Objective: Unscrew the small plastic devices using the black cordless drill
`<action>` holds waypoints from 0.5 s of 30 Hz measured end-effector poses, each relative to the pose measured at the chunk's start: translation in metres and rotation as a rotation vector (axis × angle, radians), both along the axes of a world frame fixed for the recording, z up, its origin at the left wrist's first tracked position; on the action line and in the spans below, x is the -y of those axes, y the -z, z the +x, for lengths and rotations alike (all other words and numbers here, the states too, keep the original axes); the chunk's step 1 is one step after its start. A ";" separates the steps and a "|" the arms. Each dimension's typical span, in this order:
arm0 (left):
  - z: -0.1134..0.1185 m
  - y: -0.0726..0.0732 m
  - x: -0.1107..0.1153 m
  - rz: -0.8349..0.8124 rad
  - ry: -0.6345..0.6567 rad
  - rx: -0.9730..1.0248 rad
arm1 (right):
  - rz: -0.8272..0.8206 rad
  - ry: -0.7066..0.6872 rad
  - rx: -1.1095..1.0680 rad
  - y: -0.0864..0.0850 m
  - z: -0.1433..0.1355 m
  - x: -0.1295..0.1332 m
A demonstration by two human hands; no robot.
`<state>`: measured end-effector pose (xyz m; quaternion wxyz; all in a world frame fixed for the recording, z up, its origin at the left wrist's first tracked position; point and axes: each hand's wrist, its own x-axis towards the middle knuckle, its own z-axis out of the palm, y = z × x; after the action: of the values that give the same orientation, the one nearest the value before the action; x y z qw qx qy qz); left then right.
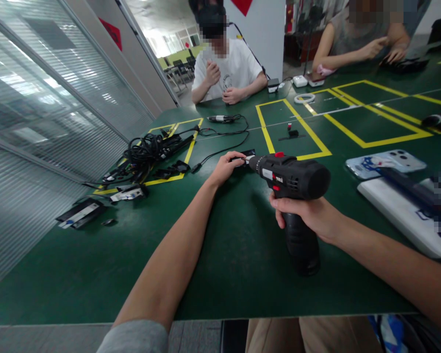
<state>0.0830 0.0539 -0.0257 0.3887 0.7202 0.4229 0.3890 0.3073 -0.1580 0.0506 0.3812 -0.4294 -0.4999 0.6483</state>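
Observation:
My right hand (308,213) is wrapped round the grip of a black cordless drill (294,176) with red details. The drill's nose points away to the left, over the table. At its tip lies a small black part (249,153) with a light patch, partly hidden by the chuck and my fingers. My left hand (226,169) holds that part down against the table, its fingers closed on the near left side. Whether the bit touches the part, I cannot tell.
A heap of black cables (147,152) and adapters lies on the left, near a black box with a white label (83,212). A phone (385,162) and a white case (400,215) lie on the right. Across the green table (235,255) sit two people.

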 end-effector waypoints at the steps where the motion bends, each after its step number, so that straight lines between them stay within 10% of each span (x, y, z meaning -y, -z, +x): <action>1: 0.000 0.000 0.000 0.006 0.003 -0.002 | -0.001 0.000 0.000 0.000 0.000 0.000; 15: 0.000 0.000 0.000 0.000 0.008 -0.008 | -0.010 0.011 0.007 0.002 0.001 0.000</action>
<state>0.0827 0.0543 -0.0253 0.3885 0.7236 0.4216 0.3844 0.3081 -0.1579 0.0486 0.3807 -0.4362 -0.4960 0.6471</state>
